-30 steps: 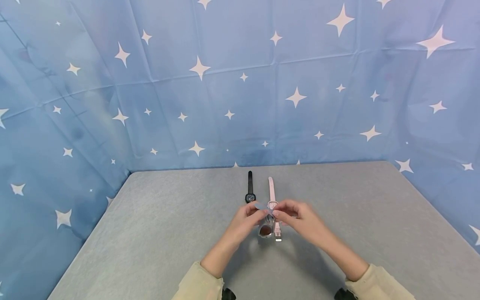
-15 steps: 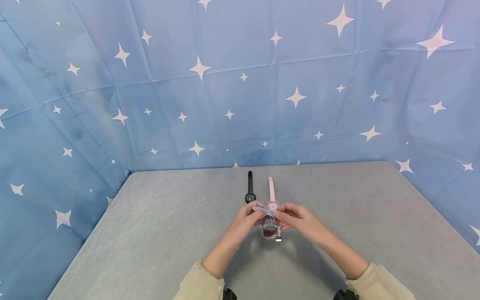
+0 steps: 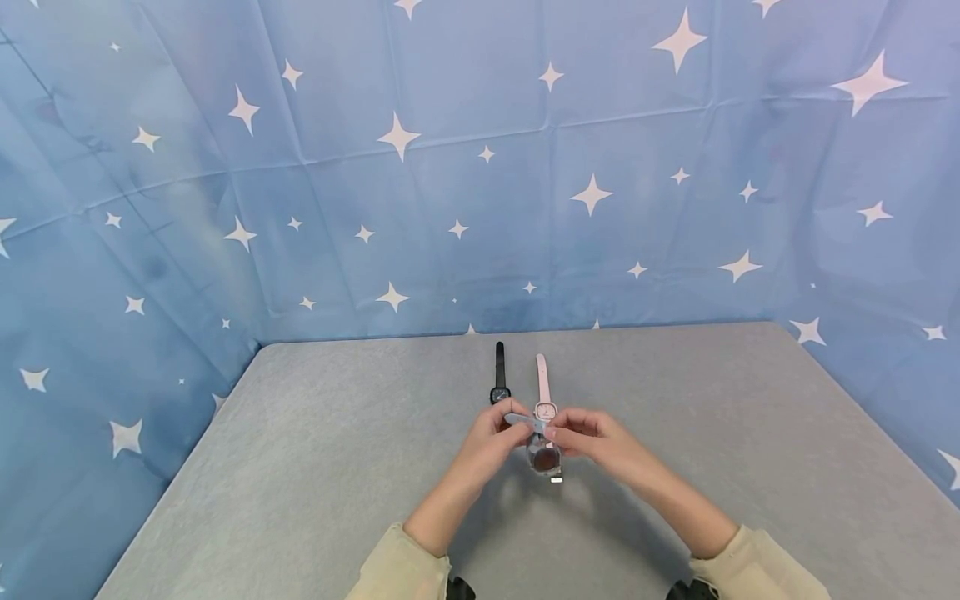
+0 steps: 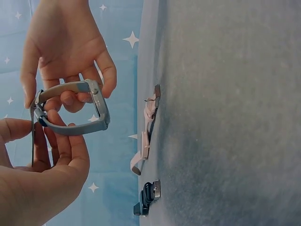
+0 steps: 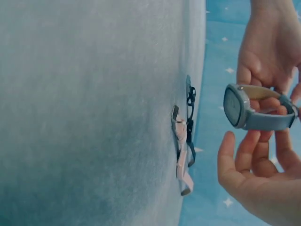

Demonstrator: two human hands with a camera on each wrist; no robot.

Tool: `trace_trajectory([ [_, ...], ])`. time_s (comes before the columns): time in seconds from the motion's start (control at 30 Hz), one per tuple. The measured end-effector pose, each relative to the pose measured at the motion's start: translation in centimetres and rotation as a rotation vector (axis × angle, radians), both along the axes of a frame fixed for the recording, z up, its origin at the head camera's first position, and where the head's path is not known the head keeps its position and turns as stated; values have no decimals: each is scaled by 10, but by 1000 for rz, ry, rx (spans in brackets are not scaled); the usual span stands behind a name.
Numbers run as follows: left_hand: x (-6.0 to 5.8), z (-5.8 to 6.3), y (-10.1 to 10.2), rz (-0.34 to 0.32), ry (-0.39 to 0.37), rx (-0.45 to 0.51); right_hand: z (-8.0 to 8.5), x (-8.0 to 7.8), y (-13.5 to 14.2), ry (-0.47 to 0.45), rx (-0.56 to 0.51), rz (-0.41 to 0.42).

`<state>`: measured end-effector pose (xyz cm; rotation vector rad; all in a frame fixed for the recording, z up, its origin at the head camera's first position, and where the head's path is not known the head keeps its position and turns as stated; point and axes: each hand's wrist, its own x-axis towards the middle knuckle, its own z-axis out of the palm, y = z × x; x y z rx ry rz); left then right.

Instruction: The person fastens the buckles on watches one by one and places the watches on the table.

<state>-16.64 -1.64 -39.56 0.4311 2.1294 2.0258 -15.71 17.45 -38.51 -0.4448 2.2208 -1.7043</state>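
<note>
A blue-grey wristwatch (image 3: 544, 457) hangs in the air between both hands, its strap bent into a loop and joined at the buckle (image 4: 39, 101). My left hand (image 3: 491, 437) pinches the strap near its free end (image 3: 517, 418), which sticks out past the thumb. On the other side, my right hand (image 3: 596, 437) pinches the strap by the buckle, with some fingertips inside the loop in the left wrist view. The watch case (image 5: 236, 106) hangs away from the fingers, its dial facing outward in the right wrist view.
Beyond the hands, a pink watch (image 3: 543, 379) and a black watch (image 3: 500, 367) lie lengthwise on the grey table (image 3: 337, 433), side by side. The hands partly cover both. A blue curtain with white stars (image 3: 480, 167) stands behind the table.
The hanging watch case has shifted a little to the right and now overlaps more of the pink watch's strap. More of the held strap's free end shows. Both hands have stayed nearly in place.
</note>
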Motion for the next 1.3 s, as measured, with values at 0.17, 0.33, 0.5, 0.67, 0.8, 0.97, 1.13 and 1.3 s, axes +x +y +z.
trace_trajectory([
  [0.17, 1, 1, 0, 3, 8, -32, 1, 2, 0, 4, -6, -7],
  [0.33, 1, 2, 0, 9, 13, -87, 1, 2, -2, 34, 21, -37],
  [0.5, 2, 2, 0, 3, 28, -76, 1, 3, -5, 64, 58, -68],
  [0.67, 1, 2, 1, 6, 58, -92, 0, 3, -7, 92, 41, -47],
  [0.8, 1, 2, 0, 9, 69, -97, -1, 2, -6, 72, 25, -40],
  [0.97, -1, 2, -1, 22, 53, -90, 0, 3, -3, 47, 2, -21],
  [1.13, -1, 2, -3, 8, 38, -108, 1, 2, -2, 25, -7, -19],
  [1.3, -1, 3, -4, -3, 32, -116, 0, 1, -3, 42, -23, -4],
])
